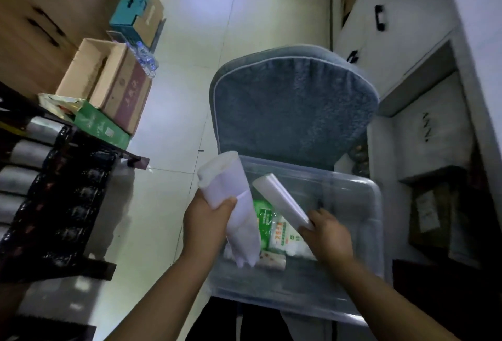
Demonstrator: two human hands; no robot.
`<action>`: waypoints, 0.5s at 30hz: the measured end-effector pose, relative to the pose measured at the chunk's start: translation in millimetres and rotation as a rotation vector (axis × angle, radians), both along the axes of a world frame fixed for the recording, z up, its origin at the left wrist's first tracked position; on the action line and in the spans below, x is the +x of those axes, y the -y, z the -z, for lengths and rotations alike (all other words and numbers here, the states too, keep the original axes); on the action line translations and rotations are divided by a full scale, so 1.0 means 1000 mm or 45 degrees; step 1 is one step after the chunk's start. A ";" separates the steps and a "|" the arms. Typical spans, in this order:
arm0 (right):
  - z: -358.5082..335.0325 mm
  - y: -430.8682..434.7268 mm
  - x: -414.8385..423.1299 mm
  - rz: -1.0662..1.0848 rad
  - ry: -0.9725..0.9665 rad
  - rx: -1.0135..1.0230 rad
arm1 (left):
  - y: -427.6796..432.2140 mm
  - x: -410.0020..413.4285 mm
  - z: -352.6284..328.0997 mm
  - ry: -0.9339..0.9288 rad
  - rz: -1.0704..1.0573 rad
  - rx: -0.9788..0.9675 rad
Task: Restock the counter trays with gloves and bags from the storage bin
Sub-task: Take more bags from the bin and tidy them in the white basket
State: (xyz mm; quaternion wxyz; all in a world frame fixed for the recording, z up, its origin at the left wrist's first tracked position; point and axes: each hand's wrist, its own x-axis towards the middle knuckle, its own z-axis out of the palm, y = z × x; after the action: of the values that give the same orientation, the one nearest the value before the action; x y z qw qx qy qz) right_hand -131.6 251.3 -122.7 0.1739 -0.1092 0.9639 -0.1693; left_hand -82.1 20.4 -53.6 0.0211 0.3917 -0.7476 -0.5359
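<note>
Left hand (209, 221) around limp translucent roll (228, 177), right hand (328, 234) around flat white stack (279, 199)

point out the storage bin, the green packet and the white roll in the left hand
storage bin (326, 173): head view, far rim
green packet (263, 222): head view, printed front
white roll (226, 177): head view, upper half
</note>
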 end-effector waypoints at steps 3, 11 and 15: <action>-0.048 -0.004 0.018 0.100 -0.102 -0.029 | -0.005 -0.004 -0.026 -0.083 0.108 0.027; -0.151 -0.029 0.090 0.606 -0.368 -0.116 | -0.048 -0.007 -0.094 -0.361 0.459 0.093; -0.187 -0.061 0.125 0.881 -0.433 -0.173 | -0.095 -0.007 -0.117 -0.418 0.650 0.184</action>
State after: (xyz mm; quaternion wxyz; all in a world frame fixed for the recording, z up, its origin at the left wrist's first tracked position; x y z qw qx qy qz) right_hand -6.2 312.4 64.0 -0.0634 0.1846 0.9454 -0.2609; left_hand -88.7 115.0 63.8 -0.0214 0.1001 -0.7684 -0.6317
